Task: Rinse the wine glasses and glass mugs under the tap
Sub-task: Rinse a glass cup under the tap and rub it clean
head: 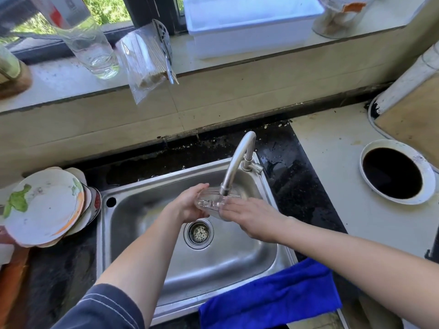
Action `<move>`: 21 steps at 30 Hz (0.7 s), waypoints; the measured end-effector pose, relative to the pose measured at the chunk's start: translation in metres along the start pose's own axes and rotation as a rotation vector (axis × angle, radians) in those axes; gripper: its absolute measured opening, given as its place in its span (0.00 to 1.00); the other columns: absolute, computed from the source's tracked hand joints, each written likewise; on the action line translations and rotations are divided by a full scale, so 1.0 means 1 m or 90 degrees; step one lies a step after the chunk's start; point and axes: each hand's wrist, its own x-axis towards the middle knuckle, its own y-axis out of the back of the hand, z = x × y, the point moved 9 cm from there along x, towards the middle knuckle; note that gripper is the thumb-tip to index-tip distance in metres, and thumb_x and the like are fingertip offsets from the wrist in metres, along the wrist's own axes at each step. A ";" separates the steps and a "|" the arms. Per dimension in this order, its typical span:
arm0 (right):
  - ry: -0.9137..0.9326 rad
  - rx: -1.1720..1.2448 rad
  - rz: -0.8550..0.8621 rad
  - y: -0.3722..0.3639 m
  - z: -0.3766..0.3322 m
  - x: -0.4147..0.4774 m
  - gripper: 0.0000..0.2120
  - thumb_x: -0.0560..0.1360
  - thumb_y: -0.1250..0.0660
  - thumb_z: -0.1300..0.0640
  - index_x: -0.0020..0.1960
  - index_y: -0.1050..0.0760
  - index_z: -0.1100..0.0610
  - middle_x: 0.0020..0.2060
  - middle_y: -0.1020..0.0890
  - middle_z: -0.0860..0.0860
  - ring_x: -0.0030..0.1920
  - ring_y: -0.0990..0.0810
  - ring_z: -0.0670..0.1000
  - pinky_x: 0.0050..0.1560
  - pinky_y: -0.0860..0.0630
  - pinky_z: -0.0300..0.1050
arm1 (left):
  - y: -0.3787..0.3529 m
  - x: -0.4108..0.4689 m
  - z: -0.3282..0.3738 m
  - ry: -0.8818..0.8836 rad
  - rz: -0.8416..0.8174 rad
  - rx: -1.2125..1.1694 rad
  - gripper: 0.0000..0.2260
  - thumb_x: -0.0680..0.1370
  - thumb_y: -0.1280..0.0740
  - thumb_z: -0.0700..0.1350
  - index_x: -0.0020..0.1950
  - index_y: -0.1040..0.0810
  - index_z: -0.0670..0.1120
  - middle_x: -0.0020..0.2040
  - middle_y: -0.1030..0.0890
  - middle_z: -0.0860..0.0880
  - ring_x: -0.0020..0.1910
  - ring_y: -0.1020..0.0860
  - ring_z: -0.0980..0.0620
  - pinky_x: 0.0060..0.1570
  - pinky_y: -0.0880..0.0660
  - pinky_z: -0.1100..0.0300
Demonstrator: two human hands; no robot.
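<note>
A clear glass vessel, mug or wine glass I cannot tell, lies on its side right under the spout of the steel tap, above the steel sink. My left hand grips its left side, fingers curled over the top. My right hand lies against its right side with the fingers fairly straight. Whether water is running is unclear.
A stack of dirty plates sits left of the sink. A blue cloth drapes over the sink's front right corner. On the sill stand a glass bottle, a bag of sticks and a white tray. A round hole opens in the right counter.
</note>
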 end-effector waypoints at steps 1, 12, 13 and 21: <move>0.008 -0.013 0.005 -0.001 0.002 -0.003 0.27 0.66 0.30 0.68 0.63 0.25 0.55 0.62 0.21 0.50 0.65 0.25 0.53 0.40 0.25 0.46 | 0.000 0.000 -0.001 0.002 -0.006 0.000 0.15 0.76 0.38 0.55 0.54 0.24 0.45 0.44 0.22 0.44 0.39 0.25 0.46 0.40 0.30 0.54; -0.011 -0.045 -0.037 -0.007 0.001 0.008 0.23 0.65 0.27 0.64 0.59 0.21 0.52 0.58 0.19 0.48 0.61 0.21 0.50 0.41 0.22 0.43 | -0.009 -0.005 -0.008 0.041 -0.021 0.030 0.12 0.79 0.41 0.53 0.48 0.23 0.47 0.35 0.22 0.48 0.31 0.26 0.50 0.31 0.32 0.60; -0.032 -0.053 -0.035 -0.003 0.000 0.016 0.19 0.64 0.25 0.61 0.54 0.19 0.52 0.55 0.18 0.48 0.56 0.19 0.49 0.39 0.23 0.41 | -0.013 -0.006 -0.008 0.041 -0.030 0.016 0.14 0.79 0.42 0.54 0.47 0.23 0.46 0.35 0.22 0.49 0.30 0.26 0.51 0.31 0.33 0.60; -0.224 0.087 0.014 0.012 0.005 0.035 0.14 0.79 0.41 0.53 0.62 0.27 0.56 0.51 0.20 0.59 0.49 0.21 0.63 0.43 0.23 0.54 | -0.026 -0.023 0.006 -0.141 -0.103 -0.287 0.20 0.71 0.39 0.46 0.62 0.29 0.46 0.49 0.20 0.43 0.40 0.20 0.46 0.42 0.26 0.55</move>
